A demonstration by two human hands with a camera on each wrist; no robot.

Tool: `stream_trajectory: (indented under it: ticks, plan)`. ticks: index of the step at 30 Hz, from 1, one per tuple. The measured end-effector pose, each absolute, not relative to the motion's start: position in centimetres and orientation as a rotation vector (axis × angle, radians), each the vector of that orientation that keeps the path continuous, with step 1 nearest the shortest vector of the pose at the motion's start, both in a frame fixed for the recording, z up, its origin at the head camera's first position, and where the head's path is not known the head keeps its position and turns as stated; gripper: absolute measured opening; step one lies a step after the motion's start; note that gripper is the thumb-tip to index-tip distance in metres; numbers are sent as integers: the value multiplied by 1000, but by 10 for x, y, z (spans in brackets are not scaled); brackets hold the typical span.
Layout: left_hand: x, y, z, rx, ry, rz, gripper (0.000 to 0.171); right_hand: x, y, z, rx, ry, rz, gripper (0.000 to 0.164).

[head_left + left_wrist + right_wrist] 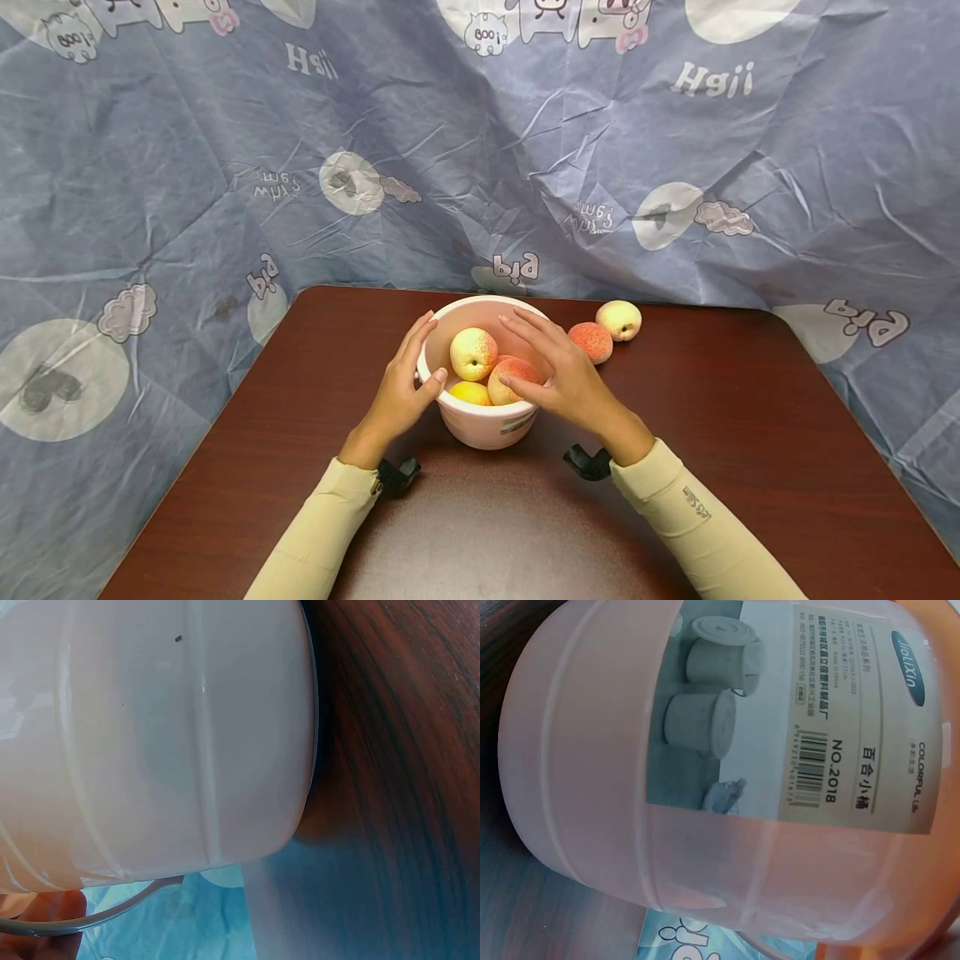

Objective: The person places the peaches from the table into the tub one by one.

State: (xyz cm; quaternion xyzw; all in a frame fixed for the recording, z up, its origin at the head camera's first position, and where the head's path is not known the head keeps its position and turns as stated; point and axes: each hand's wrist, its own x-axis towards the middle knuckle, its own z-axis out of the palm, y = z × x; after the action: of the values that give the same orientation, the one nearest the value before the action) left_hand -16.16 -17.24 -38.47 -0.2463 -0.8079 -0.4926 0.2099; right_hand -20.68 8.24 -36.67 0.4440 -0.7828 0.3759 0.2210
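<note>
A pale pink plastic bucket [486, 429] stands upright on the table, with ribbed sides and a paper label [802, 712]. My left hand [401, 392] rests along its left side, fingers nearly straight at the rim and thumb over the near edge. My right hand [573, 375] reaches across the right rim, its fingers spread and its thumb overlapping a red peach [504, 377] inside. Also in the bucket are a pale yellow peach [472, 354] and a bright yellow fruit [471, 393], partly hidden by the rim. The bucket's handle [97, 919] hangs in front of the left fingers.
Beyond the right hand, a red peach [592, 342] and a pale peach [619, 321] lie close together on the dark wood table [750, 433]. A blue printed cloth [450, 167] hangs behind the table's far edge. Black straps [587, 462] circle both wrists.
</note>
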Motion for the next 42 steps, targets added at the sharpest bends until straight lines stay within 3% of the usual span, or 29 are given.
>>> stream_trajectory:
  ticks: [35,42]
  plan:
    - [-163,-173,-386,-680,-2247,-1355,64,-206,82,-366,1193,-2225,999,63]
    - [-180,-180,-411,-691,-2234,-1328,68,-205,83,-366,1195,-2225,1002,63]
